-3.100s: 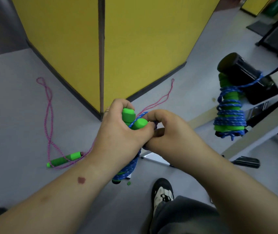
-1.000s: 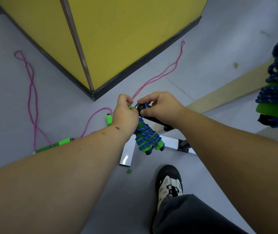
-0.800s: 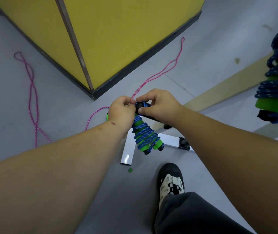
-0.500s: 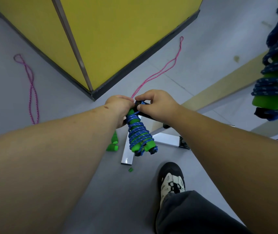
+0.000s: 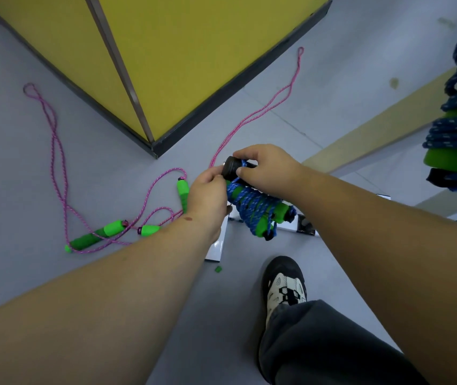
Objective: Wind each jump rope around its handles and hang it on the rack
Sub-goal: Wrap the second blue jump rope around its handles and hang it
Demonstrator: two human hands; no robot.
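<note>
The wound blue jump rope (image 5: 255, 209), coiled round its green handles, is held low over the floor at a black rack peg (image 5: 231, 171); the right hand (image 5: 266, 169) is curled round the peg and the rope's loop, and the left hand (image 5: 208, 195) pinches beside it. Should the loop be only partly seated, the bundle could slip off and the coils loosen. Two pink jump ropes (image 5: 55, 151) lie unwound on the floor (image 5: 55, 273) and could be trodden on or tangled.
</note>
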